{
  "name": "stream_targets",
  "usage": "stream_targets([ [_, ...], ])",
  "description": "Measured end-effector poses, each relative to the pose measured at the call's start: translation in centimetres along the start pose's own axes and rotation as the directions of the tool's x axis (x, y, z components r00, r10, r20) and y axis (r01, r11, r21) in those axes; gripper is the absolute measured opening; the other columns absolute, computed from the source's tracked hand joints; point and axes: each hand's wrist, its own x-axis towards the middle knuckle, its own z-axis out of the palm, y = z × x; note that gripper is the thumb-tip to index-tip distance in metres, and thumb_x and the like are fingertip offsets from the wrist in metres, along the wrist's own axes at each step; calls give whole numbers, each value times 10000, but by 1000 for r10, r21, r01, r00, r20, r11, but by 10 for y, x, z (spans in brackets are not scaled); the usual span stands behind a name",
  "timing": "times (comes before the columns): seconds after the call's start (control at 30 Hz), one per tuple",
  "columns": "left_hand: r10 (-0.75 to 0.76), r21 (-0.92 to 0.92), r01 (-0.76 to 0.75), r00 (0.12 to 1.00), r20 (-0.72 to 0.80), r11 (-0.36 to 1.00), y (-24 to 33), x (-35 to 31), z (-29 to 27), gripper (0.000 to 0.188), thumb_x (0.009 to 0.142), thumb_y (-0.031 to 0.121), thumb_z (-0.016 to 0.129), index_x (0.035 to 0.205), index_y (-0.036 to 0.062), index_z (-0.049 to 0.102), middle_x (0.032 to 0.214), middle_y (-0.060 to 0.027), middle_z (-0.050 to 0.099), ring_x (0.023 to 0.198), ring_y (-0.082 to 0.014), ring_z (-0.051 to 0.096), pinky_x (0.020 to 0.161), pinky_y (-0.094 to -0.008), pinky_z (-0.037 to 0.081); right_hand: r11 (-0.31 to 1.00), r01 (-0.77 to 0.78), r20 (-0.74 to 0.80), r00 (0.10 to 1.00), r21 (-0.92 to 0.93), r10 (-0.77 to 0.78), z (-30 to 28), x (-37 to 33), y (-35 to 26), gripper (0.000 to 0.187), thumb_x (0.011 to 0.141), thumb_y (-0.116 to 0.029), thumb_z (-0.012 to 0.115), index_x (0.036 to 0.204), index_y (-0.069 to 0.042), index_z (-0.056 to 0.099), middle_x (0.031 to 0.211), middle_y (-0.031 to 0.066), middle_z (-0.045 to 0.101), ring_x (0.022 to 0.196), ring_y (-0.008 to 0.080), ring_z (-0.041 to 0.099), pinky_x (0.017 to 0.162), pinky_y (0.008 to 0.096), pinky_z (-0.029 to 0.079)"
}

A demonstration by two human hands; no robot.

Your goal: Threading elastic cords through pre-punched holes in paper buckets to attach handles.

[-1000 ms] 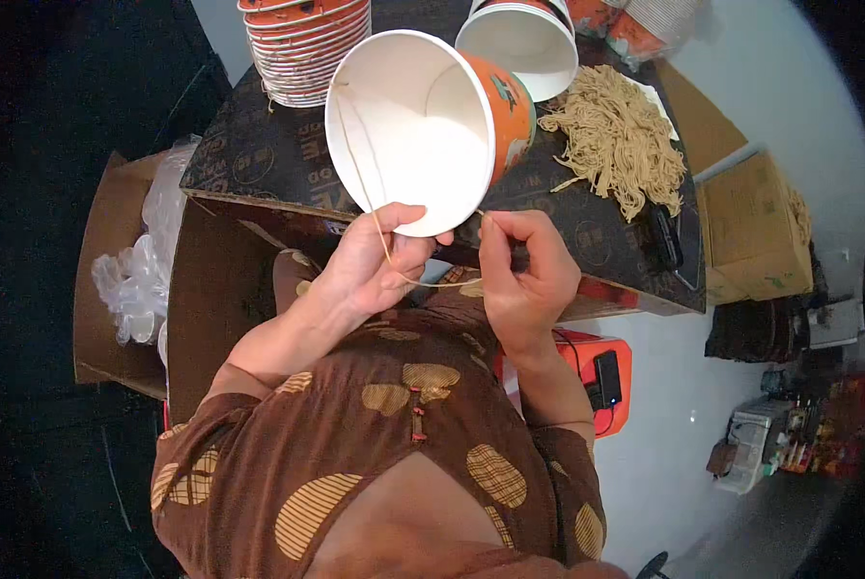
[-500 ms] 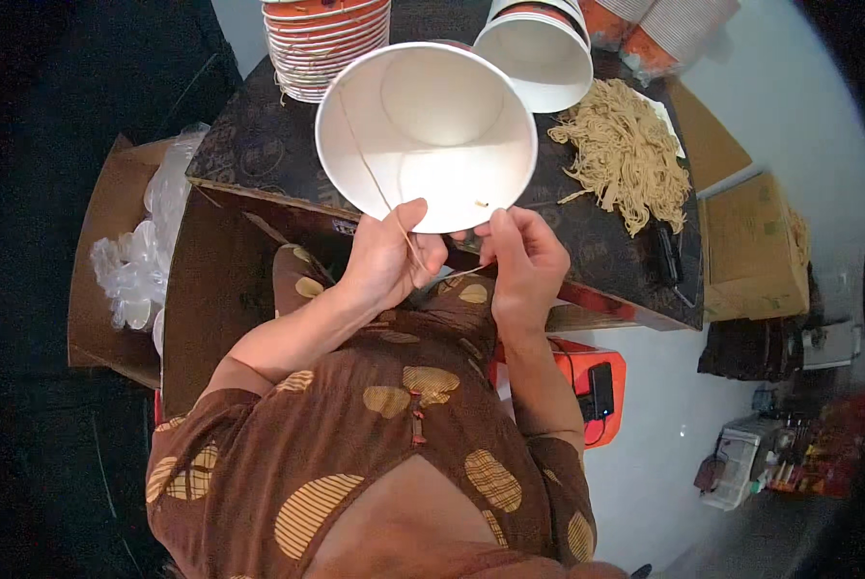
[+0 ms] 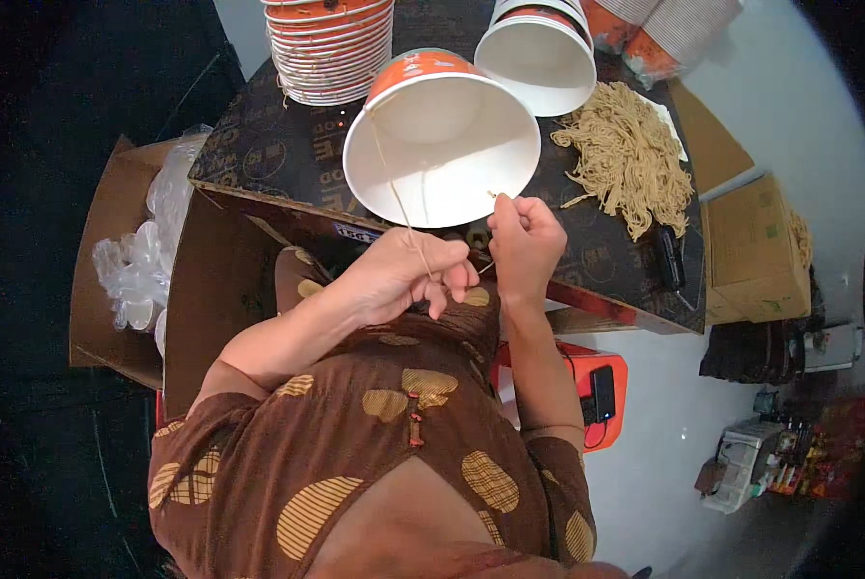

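A large paper bucket (image 3: 442, 159), white inside and orange outside, lies tilted at the table's near edge, its mouth facing me. A thin tan cord (image 3: 386, 166) hangs from the left of its rim and runs down across my left hand (image 3: 404, 275). That hand is below the rim, off the bucket, its fingers loosely curled around the cord. My right hand (image 3: 529, 241) is closed in a pinch at the rim's lower right. A short cord end sticks up above its thumb and fingertip. More cord shows between the two hands.
On the dark table (image 3: 288, 159) stand a stack of orange buckets (image 3: 331, 53) and more white-mouthed buckets (image 3: 537, 63). A heap of tan cords (image 3: 630, 159) lies at right beside a black tool (image 3: 669, 259). Left is a carton (image 3: 114, 251) of clear plastic; right, another carton (image 3: 756, 251).
My left hand has let go of the bucket's rim and moved down. The bucket has tipped and shifted right, showing its orange side. My right hand has come up in front of the rim.
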Motion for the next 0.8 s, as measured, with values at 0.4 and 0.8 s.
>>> stream_targets([
  [0.4, 537, 942, -318, 780, 322, -103, 32, 59, -1, 125, 834, 37, 589, 943, -25, 579, 909, -191, 599, 868, -383, 599, 743, -435, 472, 995, 23, 113, 994, -94, -12, -6, 9, 17, 175, 849, -91, 638, 729, 33, 608, 628, 22, 607, 565, 51, 498, 521, 239, 399],
  [0.8, 342, 985, -163, 930, 136, 51, 37, 81, -10, 89, 870, 95, 557, 817, 25, 543, 773, -86, 534, 723, -187, 517, 659, -325, 431, 963, 53, 250, 968, -266, 16, -12, 30, 16, 213, 863, -109, 614, 685, 4, 584, 540, -18, 497, 424, 41, 399, 375, 221, 286],
])
